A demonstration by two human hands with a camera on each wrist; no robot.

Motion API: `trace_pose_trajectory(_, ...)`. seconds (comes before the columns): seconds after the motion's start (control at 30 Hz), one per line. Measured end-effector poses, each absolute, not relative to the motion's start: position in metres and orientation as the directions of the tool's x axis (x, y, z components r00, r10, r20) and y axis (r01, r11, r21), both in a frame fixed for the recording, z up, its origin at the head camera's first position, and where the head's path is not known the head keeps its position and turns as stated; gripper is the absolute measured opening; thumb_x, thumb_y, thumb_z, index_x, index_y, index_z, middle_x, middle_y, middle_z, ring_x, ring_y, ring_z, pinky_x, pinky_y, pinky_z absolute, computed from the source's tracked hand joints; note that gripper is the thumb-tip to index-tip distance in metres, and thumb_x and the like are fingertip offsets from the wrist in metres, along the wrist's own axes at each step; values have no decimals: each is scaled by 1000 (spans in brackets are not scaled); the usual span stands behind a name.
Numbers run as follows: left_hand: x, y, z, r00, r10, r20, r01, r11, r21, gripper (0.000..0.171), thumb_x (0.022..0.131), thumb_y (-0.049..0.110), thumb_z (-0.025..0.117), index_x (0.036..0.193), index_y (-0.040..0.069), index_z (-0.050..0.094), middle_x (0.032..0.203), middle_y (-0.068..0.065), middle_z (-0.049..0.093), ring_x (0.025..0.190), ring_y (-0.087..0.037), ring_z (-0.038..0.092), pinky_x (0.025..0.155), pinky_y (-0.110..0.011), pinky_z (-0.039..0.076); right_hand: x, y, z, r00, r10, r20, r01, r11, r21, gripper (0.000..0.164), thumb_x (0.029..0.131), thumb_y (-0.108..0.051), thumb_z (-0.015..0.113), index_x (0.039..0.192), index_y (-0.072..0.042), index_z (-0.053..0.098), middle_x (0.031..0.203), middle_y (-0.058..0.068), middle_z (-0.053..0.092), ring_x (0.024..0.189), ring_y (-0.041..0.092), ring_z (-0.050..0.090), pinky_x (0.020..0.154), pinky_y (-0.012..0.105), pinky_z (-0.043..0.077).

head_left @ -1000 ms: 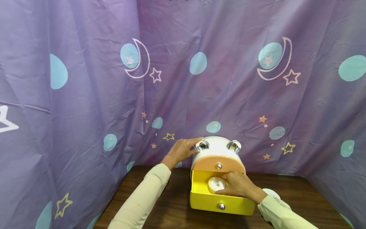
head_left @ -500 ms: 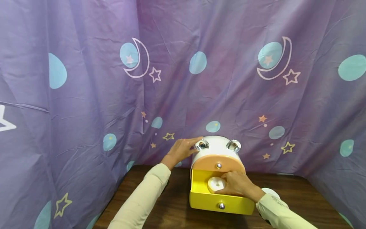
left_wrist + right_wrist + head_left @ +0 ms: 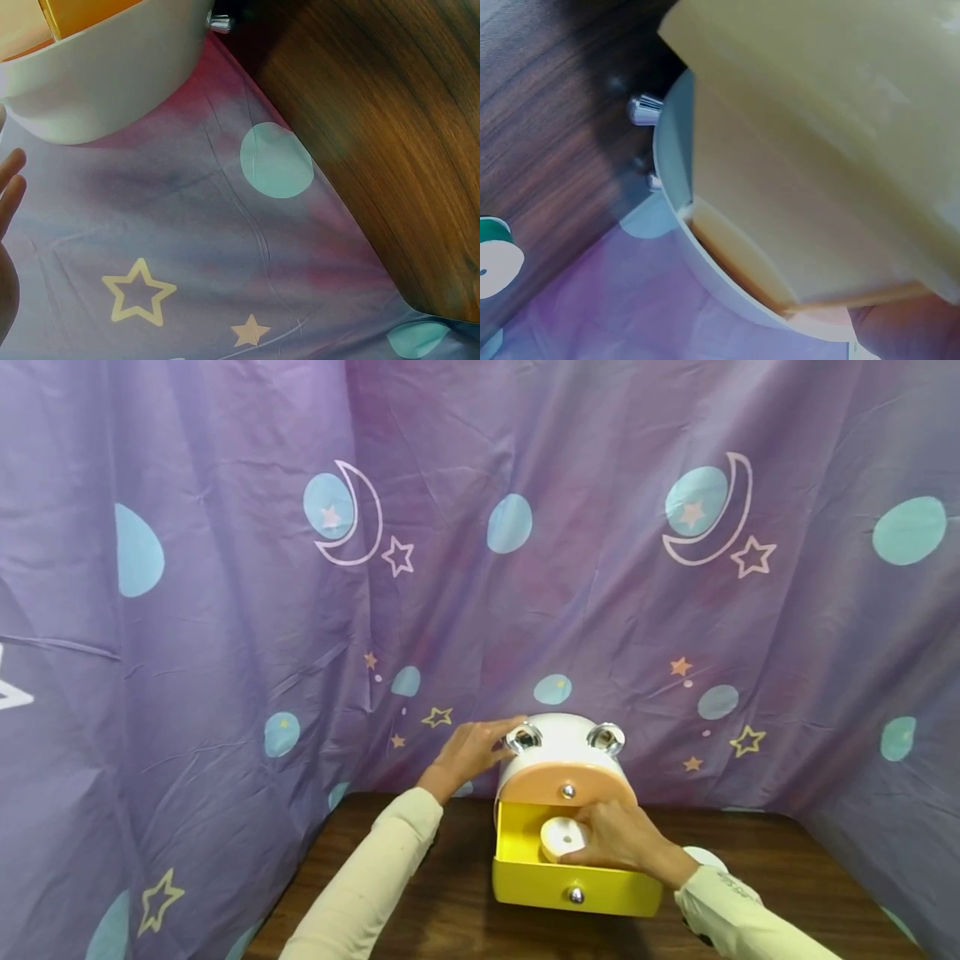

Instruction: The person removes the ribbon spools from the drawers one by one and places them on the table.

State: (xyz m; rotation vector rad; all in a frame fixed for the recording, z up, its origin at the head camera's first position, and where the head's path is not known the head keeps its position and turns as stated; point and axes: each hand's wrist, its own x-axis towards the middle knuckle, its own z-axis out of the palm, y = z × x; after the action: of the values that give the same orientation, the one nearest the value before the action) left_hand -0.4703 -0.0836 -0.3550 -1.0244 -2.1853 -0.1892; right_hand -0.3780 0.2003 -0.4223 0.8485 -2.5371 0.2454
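Observation:
A white toy-like cabinet point(image 3: 561, 739) with two silver rings on top stands at the back of the table. Its yellow lower drawer point(image 3: 532, 885) is pulled out. Inside the drawer, my right hand point(image 3: 618, 839) grips a white round spool point(image 3: 561, 837) with a small centre hole, fingers behind and thumb in front. My left hand point(image 3: 468, 756) touches the cabinet's upper left, beside a silver ring, with fingers extended. In the left wrist view only its fingers point(image 3: 10, 195) show at the edge. A blurred pale yellow surface covers much of the right wrist view, hiding the spool.
The orange upper drawer point(image 3: 536, 783) is closed. Right of the cabinet, a spool with a green band point(image 3: 493, 259) stands on the dark wooden table point(image 3: 442, 910). A patterned purple cloth point(image 3: 450, 627) hangs close behind and at both sides.
The head view has shifted slightly. Both hands, the spool and the open drawer keep nearly the same places; any motion of the right hand is very small.

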Motion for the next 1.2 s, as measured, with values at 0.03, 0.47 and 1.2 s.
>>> trace_pose_trajectory(0.03, -470, -84, -355, -439, 617, 653, 720, 676, -155, 63, 91, 31, 83, 149, 22, 59, 141, 5, 65, 103, -17, 75, 82, -29, 61, -376, 201, -420, -714, -522, 466, -601, 799, -27, 48, 67, -76, 82, 73, -30, 71, 65, -22, 59, 56, 1, 45, 49, 24, 43)
trace_pose_trajectory(0.47, -470, -83, -356, -424, 620, 660, 722, 671, -167, 63, 91, 33, 83, 149, 23, 59, 139, 4, 66, 102, -17, 75, 83, -29, 62, -349, 211, -385, -806, -443, 394, -512, 855, -86, 56, 61, -83, 80, 65, -31, 60, 53, -17, 38, 51, 5, 38, 46, 27, 40)
trace_pose_trajectory(1.2, -469, -82, -356, -417, 612, 672, 727, 668, -158, 63, 90, 31, 84, 147, 21, 61, 139, 3, 66, 102, -19, 75, 83, -29, 62, -335, 260, -356, -853, -332, 402, -405, 907, -112, 85, 62, -82, 81, 116, -17, 79, 57, -12, 45, 56, 9, 46, 51, 32, 44)
